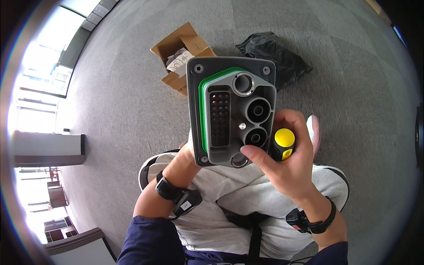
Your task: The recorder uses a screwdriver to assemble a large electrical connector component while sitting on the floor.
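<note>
A large industrial plug connector [236, 120] is held up before me, its face toward me. It has a dark grey flange with screw holes, a green seal, a block of small pin holes and several round sockets. My left hand [190, 151] supports it from behind at the lower left; its fingers are mostly hidden by the connector. My right hand [293, 165] is closed round a yellow-and-black tool handle [284, 138], seen end-on. The right thumb rests against the connector's lower edge beside a round socket. The far part of the tool is out of sight.
On the grey carpet [119, 79] ahead stands an open cardboard box [182, 37] with whitish wrapping [180, 61] inside. A black plastic bag [287, 62] lies to its right. My crossed legs in light trousers [229, 190] are beneath my hands. A pillar [48, 148] and windows are at the left.
</note>
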Available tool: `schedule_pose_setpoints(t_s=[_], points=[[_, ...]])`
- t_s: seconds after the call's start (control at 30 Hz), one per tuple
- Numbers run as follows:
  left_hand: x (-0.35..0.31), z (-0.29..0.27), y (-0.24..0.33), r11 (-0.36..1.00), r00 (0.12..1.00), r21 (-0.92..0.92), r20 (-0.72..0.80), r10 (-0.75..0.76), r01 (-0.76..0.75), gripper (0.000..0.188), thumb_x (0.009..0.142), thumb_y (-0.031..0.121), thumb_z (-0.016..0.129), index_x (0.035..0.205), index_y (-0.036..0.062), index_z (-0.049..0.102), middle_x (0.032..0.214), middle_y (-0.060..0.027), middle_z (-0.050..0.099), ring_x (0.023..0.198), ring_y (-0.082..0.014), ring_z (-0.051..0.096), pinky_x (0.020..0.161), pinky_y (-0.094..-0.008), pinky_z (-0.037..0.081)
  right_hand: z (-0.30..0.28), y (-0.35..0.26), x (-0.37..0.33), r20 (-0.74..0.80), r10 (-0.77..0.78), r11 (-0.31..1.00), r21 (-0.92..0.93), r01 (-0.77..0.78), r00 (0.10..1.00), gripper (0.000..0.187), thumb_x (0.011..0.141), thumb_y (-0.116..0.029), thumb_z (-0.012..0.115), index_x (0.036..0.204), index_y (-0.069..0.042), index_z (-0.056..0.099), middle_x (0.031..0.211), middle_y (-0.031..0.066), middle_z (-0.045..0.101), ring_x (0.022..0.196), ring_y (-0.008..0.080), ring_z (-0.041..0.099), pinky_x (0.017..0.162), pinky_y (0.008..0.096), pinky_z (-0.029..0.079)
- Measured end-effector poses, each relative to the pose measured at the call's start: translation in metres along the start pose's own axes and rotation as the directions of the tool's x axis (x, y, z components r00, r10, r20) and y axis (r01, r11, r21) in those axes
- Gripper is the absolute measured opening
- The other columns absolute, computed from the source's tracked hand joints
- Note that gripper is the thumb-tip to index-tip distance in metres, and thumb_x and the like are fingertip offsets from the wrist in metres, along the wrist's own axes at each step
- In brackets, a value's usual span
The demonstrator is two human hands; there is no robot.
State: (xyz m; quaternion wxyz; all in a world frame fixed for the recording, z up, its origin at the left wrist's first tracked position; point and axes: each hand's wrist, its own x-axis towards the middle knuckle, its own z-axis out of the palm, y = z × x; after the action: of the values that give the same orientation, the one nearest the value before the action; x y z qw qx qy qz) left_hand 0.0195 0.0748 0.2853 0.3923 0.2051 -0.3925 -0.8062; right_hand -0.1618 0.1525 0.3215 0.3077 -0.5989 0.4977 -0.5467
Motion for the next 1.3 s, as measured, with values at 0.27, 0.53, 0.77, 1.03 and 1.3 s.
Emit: schedule_pose_setpoints(t_s=[0.27,0.53,0.77,1.03,1.3], points=[[-0.005,-0.012,-0.01,0.964,0.978,-0.206,-0.094,-0.188,0.166,0.053,0.079,0.01,0.074,0.126,-0.0016,0.053,0.117,-0.0171,0.061,0.102,-0.0232,0.064,0.083,-0.0342,0.057,0.002,-0.003,0.003,-0.007,0.212,0.932,0.303,-0.2,0.977,0.055,0.076,-0.03,0.082,0.108,0.001,0.05,0.088,0.008,0.061,0.076,0.0116,0.061,0.064,0.0225,0.052],[-0.006,-0.005,-0.002,0.991,0.994,-0.093,-0.044,-0.097,0.092,0.068,0.072,0.024,0.081,0.128,0.0002,0.052,0.121,-0.0153,0.06,0.106,-0.0233,0.063,0.089,-0.0351,0.054,0.001,-0.004,0.001,0.01,0.244,0.915,0.329,-0.234,0.97,0.052,0.075,-0.027,0.083,0.105,0.002,0.053,0.091,0.0084,0.063,0.078,0.0115,0.063,0.067,0.0229,0.054],[-0.017,-0.048,-0.012,0.997,0.995,0.069,0.096,-0.024,0.017,0.076,0.065,0.026,0.087,0.128,0.0018,0.054,0.123,-0.0134,0.059,0.108,-0.0214,0.061,0.093,-0.0351,0.051,0.002,-0.008,0.0,0.01,0.183,0.939,0.295,-0.178,0.983,0.04,0.075,-0.02,0.083,0.094,-0.005,0.051,0.078,0.0007,0.062,0.069,0.0048,0.058,0.063,0.0171,0.047],[-0.012,-0.052,0.003,0.987,0.989,0.103,0.061,-0.131,0.125,0.075,0.065,0.025,0.086,0.128,0.0019,0.054,0.123,-0.0131,0.059,0.108,-0.021,0.061,0.093,-0.0347,0.051,0.002,-0.008,-0.006,0.001,0.166,0.954,0.253,-0.16,0.986,0.042,0.072,-0.018,0.085,0.093,-0.004,0.051,0.078,0.0017,0.062,0.068,0.0036,0.057,0.059,0.0171,0.044],[-0.03,-0.053,-0.005,0.951,0.952,0.091,0.049,-0.301,0.296,0.073,0.066,0.024,0.086,0.128,0.002,0.054,0.123,-0.0128,0.059,0.108,-0.0206,0.061,0.093,-0.0344,0.051,-0.007,-0.009,0.0,-0.001,0.194,0.973,0.125,-0.192,0.981,0.046,0.072,-0.029,0.085,0.089,-0.002,0.052,0.078,0.0067,0.066,0.067,0.0108,0.066,0.059,0.0205,0.054]])
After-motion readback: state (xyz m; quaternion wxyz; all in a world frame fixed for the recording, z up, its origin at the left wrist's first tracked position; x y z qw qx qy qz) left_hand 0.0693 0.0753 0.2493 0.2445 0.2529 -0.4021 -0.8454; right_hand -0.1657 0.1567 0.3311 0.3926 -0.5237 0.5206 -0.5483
